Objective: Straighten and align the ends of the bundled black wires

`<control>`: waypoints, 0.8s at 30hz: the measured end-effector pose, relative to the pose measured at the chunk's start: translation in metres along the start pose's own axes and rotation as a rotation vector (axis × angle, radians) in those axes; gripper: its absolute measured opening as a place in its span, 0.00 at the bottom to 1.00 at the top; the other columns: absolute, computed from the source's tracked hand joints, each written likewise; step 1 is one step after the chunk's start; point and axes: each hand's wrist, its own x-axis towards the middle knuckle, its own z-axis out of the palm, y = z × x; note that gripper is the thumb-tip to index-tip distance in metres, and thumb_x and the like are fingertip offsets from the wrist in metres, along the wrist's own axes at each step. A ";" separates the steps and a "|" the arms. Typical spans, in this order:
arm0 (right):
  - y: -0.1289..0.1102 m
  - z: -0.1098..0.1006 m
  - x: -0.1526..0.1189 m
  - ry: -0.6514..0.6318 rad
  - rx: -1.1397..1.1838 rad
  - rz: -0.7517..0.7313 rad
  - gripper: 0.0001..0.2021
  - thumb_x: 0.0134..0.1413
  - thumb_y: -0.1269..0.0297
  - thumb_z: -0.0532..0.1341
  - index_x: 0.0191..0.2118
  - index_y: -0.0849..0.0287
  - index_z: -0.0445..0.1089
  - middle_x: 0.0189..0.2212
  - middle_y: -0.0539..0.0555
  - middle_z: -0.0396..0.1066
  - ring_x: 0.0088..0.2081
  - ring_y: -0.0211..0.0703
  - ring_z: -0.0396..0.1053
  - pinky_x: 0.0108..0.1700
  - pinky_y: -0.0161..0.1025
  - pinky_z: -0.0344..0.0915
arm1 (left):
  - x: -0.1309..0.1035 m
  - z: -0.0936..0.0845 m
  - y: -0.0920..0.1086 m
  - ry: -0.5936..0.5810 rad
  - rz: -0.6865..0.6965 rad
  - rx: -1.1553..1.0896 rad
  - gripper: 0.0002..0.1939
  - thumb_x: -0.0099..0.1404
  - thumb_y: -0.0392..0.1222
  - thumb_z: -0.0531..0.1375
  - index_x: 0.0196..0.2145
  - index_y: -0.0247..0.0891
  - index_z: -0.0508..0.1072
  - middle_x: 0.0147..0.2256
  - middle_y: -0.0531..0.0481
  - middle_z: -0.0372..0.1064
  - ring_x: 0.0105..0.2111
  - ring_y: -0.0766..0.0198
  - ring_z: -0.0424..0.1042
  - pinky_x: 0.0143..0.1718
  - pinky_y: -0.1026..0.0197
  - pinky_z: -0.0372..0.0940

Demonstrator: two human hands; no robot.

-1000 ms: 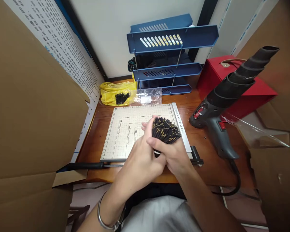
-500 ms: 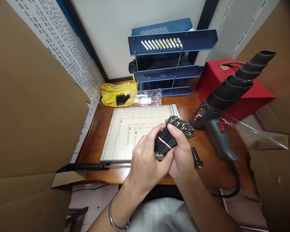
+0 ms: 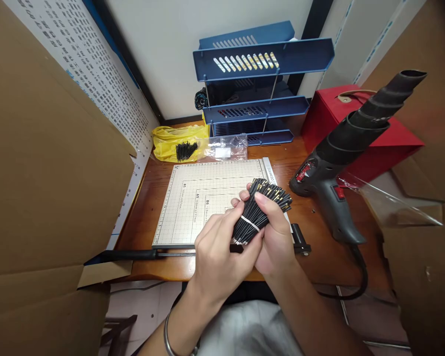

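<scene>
Gripping the banded bundle of black wires [image 3: 257,212] between both hands [image 3: 244,242], fingers curled snugly round the sides, right over the paper cutter [image 3: 193,207] on the bench [image 3: 144,198]!

A silvery metal bangle [image 3: 167,336] circles the left wrist, above grey clothing [image 3: 250,329].

Glossy, smooth brown wood tabletop [image 3: 137,217].

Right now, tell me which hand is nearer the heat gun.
Right: the right hand grips the black wire bundle on the side toward the heat gun; the left hand grips the opposite side.
</scene>
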 end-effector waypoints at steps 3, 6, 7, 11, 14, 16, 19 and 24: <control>0.001 -0.001 0.001 0.040 0.018 0.047 0.15 0.41 0.62 0.77 0.36 0.56 0.75 0.31 0.46 0.72 0.34 0.34 0.72 0.38 0.31 0.74 | -0.004 0.002 -0.001 -0.005 -0.028 0.008 0.21 0.65 0.37 0.68 0.55 0.34 0.71 0.46 0.40 0.81 0.43 0.55 0.81 0.44 0.56 0.76; 0.003 -0.003 -0.001 0.074 -0.064 0.074 0.16 0.41 0.58 0.78 0.35 0.56 0.75 0.30 0.47 0.73 0.32 0.34 0.71 0.36 0.31 0.73 | -0.009 0.002 -0.003 -0.020 -0.114 -0.031 0.21 0.65 0.39 0.68 0.54 0.35 0.73 0.47 0.40 0.81 0.44 0.55 0.81 0.46 0.56 0.76; 0.004 -0.004 -0.002 0.075 -0.118 0.058 0.17 0.40 0.57 0.78 0.34 0.56 0.76 0.30 0.47 0.73 0.32 0.33 0.71 0.36 0.31 0.73 | -0.010 0.001 -0.003 -0.038 -0.164 -0.059 0.21 0.65 0.39 0.68 0.54 0.35 0.73 0.48 0.40 0.81 0.45 0.55 0.81 0.48 0.56 0.76; 0.008 -0.009 -0.005 -0.109 -0.430 -0.041 0.18 0.43 0.56 0.78 0.38 0.56 0.76 0.35 0.49 0.76 0.37 0.34 0.73 0.43 0.31 0.73 | -0.010 -0.008 -0.002 -0.166 -0.431 -0.245 0.21 0.66 0.40 0.65 0.56 0.38 0.75 0.48 0.45 0.81 0.44 0.57 0.81 0.46 0.60 0.76; 0.006 -0.011 -0.008 -0.205 -0.564 -0.060 0.28 0.48 0.51 0.76 0.53 0.53 0.71 0.52 0.53 0.76 0.51 0.41 0.74 0.55 0.39 0.72 | -0.004 -0.023 -0.009 -0.186 -0.656 -0.398 0.16 0.70 0.47 0.63 0.51 0.38 0.80 0.42 0.48 0.82 0.40 0.59 0.81 0.40 0.64 0.75; 0.001 -0.012 -0.012 -0.138 -0.620 -0.096 0.35 0.52 0.47 0.72 0.62 0.49 0.63 0.64 0.55 0.67 0.61 0.46 0.69 0.63 0.45 0.67 | 0.002 -0.038 -0.027 -0.116 -0.756 -0.386 0.19 0.69 0.53 0.64 0.48 0.37 0.81 0.40 0.47 0.82 0.38 0.59 0.80 0.39 0.63 0.74; -0.009 -0.017 -0.022 -0.044 -0.711 -0.166 0.33 0.58 0.43 0.67 0.64 0.49 0.61 0.68 0.58 0.62 0.65 0.50 0.66 0.67 0.51 0.62 | 0.014 -0.064 -0.076 0.054 -0.801 -0.107 0.22 0.63 0.57 0.67 0.45 0.36 0.82 0.36 0.48 0.81 0.35 0.57 0.78 0.35 0.63 0.71; -0.021 -0.032 -0.034 0.044 -0.755 -0.258 0.28 0.58 0.44 0.67 0.58 0.52 0.65 0.58 0.60 0.73 0.57 0.51 0.73 0.62 0.52 0.66 | 0.031 -0.093 -0.168 0.005 -0.819 0.460 0.22 0.61 0.60 0.63 0.40 0.39 0.82 0.27 0.49 0.75 0.35 0.49 0.76 0.37 0.57 0.67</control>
